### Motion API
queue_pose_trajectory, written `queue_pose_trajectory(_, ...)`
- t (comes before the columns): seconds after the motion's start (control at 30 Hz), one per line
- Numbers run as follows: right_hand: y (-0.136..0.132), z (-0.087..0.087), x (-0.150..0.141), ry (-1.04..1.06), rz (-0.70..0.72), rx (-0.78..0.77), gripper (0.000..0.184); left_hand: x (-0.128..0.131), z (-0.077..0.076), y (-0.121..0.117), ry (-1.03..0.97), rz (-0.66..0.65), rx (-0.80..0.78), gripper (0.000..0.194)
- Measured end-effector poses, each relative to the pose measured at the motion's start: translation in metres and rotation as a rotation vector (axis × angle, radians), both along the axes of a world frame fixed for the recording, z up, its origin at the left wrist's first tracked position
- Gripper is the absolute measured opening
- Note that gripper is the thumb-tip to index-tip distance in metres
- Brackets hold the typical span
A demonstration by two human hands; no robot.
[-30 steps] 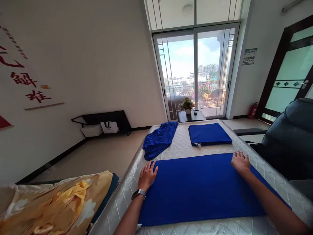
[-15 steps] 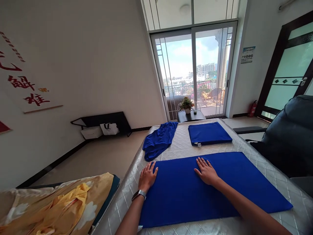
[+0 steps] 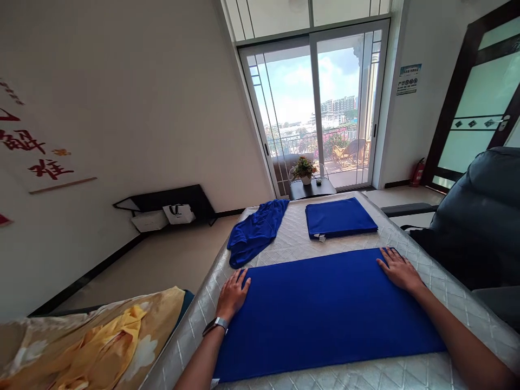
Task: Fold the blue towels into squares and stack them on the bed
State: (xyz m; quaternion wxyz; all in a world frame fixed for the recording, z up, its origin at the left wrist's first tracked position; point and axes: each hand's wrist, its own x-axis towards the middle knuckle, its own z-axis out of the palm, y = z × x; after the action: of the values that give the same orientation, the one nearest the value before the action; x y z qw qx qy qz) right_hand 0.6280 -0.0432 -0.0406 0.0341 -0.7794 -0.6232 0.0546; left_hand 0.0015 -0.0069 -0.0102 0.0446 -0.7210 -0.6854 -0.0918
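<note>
A blue cloth (image 3: 312, 314) lies flat as a long rectangle on the quilted white mattress (image 3: 365, 374). My left hand (image 3: 233, 292), with a watch on its wrist, rests open on the cloth's far left corner. At the far right corner my right hand (image 3: 400, 268) lies open, palm down, fingers spread. Beyond the cloth sits a folded stack of blue cloth (image 3: 341, 216) with a small white tag at its near edge. To its left is a crumpled blue cloth (image 3: 260, 230).
Left of the mattress, a yellow garment (image 3: 109, 346) lies on a floral brown cover (image 3: 166, 303). A black chair (image 3: 483, 216) stands at the right. Past the mattress are a small table with a potted plant (image 3: 304, 169) and a glass sliding door (image 3: 280, 108).
My right hand has slid right across the cloth, from its middle to the far right corner. My left hand stays at the left corner. The view has shifted slightly.
</note>
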Motion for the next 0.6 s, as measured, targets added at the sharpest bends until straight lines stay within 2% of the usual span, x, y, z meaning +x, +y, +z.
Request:
queue_pose_trajectory(0.17, 0.0, 0.0, -0.005, -0.027, -0.003, 0.013, 0.073, 0.004, 0.002, -0.002, 0.034, 0.008, 0.014, 0.055)
queue_pose_trajectory(0.27, 0.0, -0.003, -0.003, -0.037, 0.006, 0.032, 0.073, 0.007, 0.006, -0.004, 0.051, 0.034, 0.086, 0.056)
queue_pose_trajectory(0.37, 0.001, -0.009, 0.0, -0.046, 0.007, 0.05, 0.073, 0.009, 0.013, -0.01, 0.018, 0.001, 0.156, 0.058)
queue_pose_trajectory(0.47, 0.003, -0.014, 0.002, -0.054, 0.009, 0.062, 0.073, 0.009, 0.016, -0.025, -0.042, -0.062, 0.114, 0.059)
queue_pose_trajectory(0.6, 0.004, -0.02, 0.004, -0.079, 0.006, 0.063, 0.073, 0.0, 0.007, -0.062, -0.034, -0.241, -0.023, 0.054)
